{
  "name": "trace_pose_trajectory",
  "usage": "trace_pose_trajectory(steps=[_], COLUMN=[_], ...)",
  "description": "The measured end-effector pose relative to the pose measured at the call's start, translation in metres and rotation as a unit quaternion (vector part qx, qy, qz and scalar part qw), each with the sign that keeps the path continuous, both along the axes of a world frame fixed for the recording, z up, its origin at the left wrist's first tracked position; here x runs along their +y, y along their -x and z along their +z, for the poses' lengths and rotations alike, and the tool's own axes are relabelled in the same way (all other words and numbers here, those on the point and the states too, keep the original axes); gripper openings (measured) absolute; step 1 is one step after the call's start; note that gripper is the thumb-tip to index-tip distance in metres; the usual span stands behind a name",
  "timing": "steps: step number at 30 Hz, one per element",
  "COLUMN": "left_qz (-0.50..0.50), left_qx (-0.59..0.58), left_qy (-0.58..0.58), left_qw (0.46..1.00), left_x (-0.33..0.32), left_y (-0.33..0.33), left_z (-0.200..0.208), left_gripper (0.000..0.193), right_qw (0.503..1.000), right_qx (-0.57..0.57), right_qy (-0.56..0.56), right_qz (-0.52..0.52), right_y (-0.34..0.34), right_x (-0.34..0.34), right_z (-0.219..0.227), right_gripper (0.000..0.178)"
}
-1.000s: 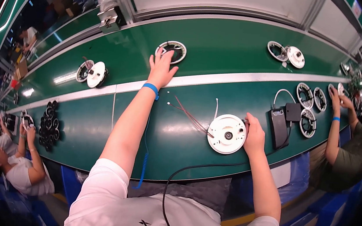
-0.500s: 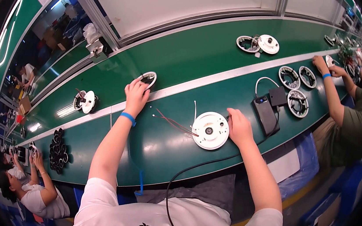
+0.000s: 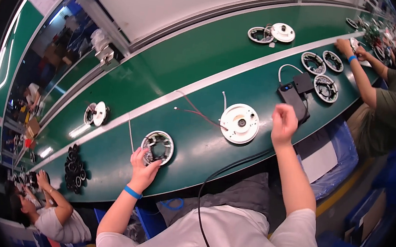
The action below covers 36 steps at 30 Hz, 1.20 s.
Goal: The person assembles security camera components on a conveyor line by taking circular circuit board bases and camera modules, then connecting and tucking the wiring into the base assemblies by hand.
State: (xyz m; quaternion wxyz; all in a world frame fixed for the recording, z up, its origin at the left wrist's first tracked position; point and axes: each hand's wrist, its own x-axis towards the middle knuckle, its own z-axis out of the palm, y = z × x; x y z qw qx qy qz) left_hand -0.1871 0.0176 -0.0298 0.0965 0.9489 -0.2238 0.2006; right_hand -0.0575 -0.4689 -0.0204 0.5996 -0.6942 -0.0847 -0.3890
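Observation:
My left hand [image 3: 143,170] grips the near left rim of a round camera housing ring [image 3: 170,148], white-rimmed with dark parts inside, on the green bench. To its right lies a white round camera plate [image 3: 231,133] with a dark lens at its middle. Thin wires [image 3: 199,113] run from the plate to the left. Right of the plate, my right hand [image 3: 284,124] is raised with its fingers curled in. What those fingers may hold is hidden. Just behind that hand sits a black power pack [image 3: 291,98].
Several housing rings [image 3: 326,88] lie at the right, near a co-worker's arms [image 3: 365,83]. A ring with a white plate [image 3: 283,32] rests on the far strip, another plate [image 3: 99,113] at the left. Black rings [image 3: 75,168] are heaped at the near left. A black cable [image 3: 221,174] crosses the front edge.
My left hand has brought the housing ring from the far strip to the near bench. My right hand has moved away from the white plate to the right, its fingers now curled.

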Motion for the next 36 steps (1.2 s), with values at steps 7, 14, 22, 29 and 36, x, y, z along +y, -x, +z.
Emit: trace_pose_trajectory(steps=[7,14,22,29,36], left_qz=[-0.024,0.028,0.107,0.097,0.082], left_qx=[-0.024,-0.022,0.04,0.048,0.064], left_qy=[-0.039,-0.042,0.084,-0.067,-0.126], left_qw=[0.999,0.998,0.99,0.992,0.987], left_x=[0.021,0.036,-0.011,-0.051,-0.066], left_y=[-0.017,-0.05,-0.004,-0.011,-0.018], left_z=[0.016,0.024,0.019,0.041,0.055], left_gripper=[0.032,0.055,0.052,0.049,0.041], right_qw=[0.92,0.929,0.871,0.879,0.897], right_qx=[0.039,0.211,0.304,0.29,0.291], right_qy=[0.283,0.17,0.218,0.231,0.209], right_qz=[0.269,0.25,0.318,0.3,0.258], right_y=[0.079,0.024,-0.002,0.015,0.036], right_x=[0.161,0.256,0.266,0.253,0.241], right_z=[0.055,-0.007,-0.017,-0.018,-0.024], right_gripper=[0.018,0.031,0.04,0.038,0.042])
